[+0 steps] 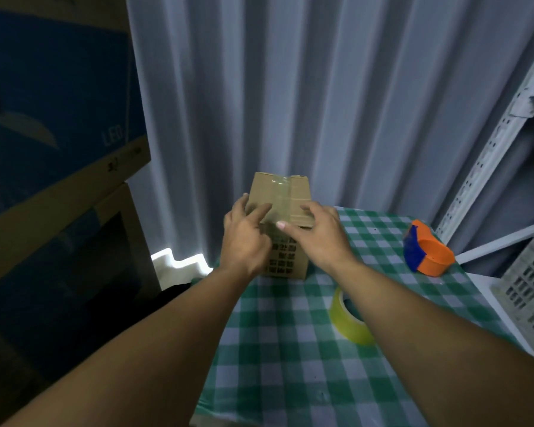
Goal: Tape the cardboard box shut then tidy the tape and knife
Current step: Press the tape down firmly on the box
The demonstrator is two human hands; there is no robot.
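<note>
A small brown cardboard box [285, 192] stands upright at the far left corner of the green checked tablecloth [290, 349]. A strip of clear tape runs across its closed top flaps. My left hand [245, 234] rests on the box's left top edge, fingers spread over the tape. My right hand [319, 234] presses flat on the near right of the top, thumb on the tape's end. A yellow tape roll [349, 318] lies on the cloth under my right forearm. An orange and blue tape dispenser [426, 249] sits to the right. No knife is visible.
Large cardboard boxes [53, 155] are stacked at the left. A grey curtain [321, 87] hangs behind the table. White metal shelving [490, 149] and a grey plastic crate [530, 288] stand at the right. White foam [179, 263] lies beside the table's left edge.
</note>
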